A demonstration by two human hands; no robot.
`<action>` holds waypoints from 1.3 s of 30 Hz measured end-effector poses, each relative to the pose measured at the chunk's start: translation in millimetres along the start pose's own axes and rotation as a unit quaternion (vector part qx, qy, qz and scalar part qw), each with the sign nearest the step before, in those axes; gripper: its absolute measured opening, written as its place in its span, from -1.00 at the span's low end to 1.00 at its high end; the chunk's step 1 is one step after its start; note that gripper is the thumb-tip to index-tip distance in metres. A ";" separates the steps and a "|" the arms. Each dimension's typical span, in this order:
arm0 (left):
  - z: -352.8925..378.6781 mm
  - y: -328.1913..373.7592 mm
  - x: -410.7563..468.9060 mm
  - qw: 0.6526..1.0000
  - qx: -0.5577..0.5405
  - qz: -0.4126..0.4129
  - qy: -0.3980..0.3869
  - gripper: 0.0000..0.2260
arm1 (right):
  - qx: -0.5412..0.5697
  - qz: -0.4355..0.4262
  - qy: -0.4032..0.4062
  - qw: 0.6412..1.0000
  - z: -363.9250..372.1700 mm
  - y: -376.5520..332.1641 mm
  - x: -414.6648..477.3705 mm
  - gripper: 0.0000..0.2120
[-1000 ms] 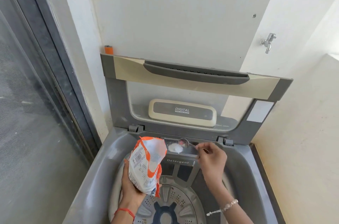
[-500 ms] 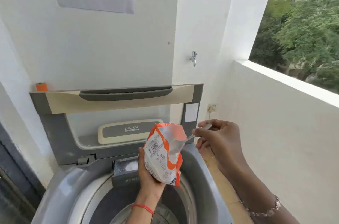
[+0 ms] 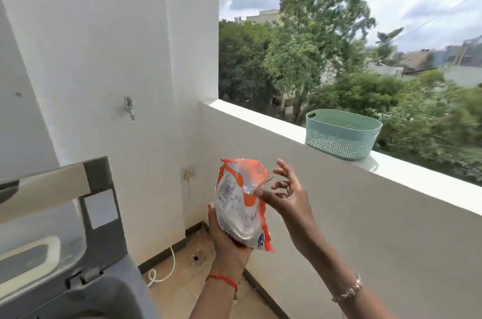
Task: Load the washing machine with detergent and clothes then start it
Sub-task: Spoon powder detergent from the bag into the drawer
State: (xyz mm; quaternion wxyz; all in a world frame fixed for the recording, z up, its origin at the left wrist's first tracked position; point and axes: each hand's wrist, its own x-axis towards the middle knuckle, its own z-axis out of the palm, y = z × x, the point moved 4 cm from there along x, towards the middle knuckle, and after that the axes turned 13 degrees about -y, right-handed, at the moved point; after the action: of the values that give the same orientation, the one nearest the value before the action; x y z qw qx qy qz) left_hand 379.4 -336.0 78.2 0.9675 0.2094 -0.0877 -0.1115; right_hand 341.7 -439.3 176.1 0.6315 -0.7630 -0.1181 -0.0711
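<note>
My left hand (image 3: 226, 239) grips the bottom of an orange and white detergent bag (image 3: 234, 205) and holds it upright, with its torn top open. My right hand (image 3: 289, 200) is at the bag's mouth with its fingers spread apart and the thumb against the bag's rim. A thin spoon handle (image 3: 268, 179) seems to stick out of the opening beside those fingers. The grey washing machine (image 3: 112, 292) is at the lower left with its lid (image 3: 96, 175) raised. Its tub and detergent drawer are out of view.
A teal plastic basket (image 3: 341, 136) stands on the white parapet ledge (image 3: 260, 120) to the right. A tap (image 3: 129, 108) juts from the wall beyond the machine. A white hose (image 3: 161, 273) lies on the tiled floor between the machine and the parapet.
The view has swung right, away from the tub toward the parapet. Both hands and the bag moved right of the machine. My right hand's fingers have spread, and the spoon sits in the bag.
</note>
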 end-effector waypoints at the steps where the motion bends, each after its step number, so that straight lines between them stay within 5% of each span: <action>1: 15.2 -15.4 15.9 1.000 -0.008 -0.015 -0.021 -0.46 | -0.006 0.006 -0.008 1.000 -20.5 9.0 7.7 0.10; 4: 61.6 -57.8 66.1 0.994 -0.016 -0.060 -0.088 -0.39 | -0.038 0.021 -0.051 0.998 -72.6 30.5 34.1 0.26; 7: 107.7 -94.5 113.5 0.988 -0.021 -0.099 -0.119 -0.33 | -0.005 -0.013 -0.034 0.999 -125.1 32.0 68.7 0.19; 16: 235.3 -131.0 226.2 0.981 0.026 -0.152 -0.121 -0.32 | 0.112 -0.176 0.085 0.974 -273.2 -26.4 159.1 -0.70; 26: 219.3 -120.9 263.4 0.983 -0.001 -0.177 -0.046 -0.15 | 0.130 -0.105 0.257 0.952 -334.8 28.9 240.9 -0.87; 34: 192.1 -115.5 265.9 0.982 0.007 -0.174 -0.067 -0.18 | 0.072 -0.050 0.205 0.975 -326.6 56.0 281.1 -0.81; 39: 170.7 -105.4 263.5 0.984 0.000 -0.167 -0.059 -0.18 | 0.015 0.135 0.166 0.977 -318.1 82.4 285.8 -0.78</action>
State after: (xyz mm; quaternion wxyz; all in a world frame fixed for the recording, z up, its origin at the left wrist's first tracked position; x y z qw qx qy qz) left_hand 576.5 -561.9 219.0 0.9281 0.2144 -0.1087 -0.2842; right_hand 651.9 -739.7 232.9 0.6578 -0.7396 0.0912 -0.1095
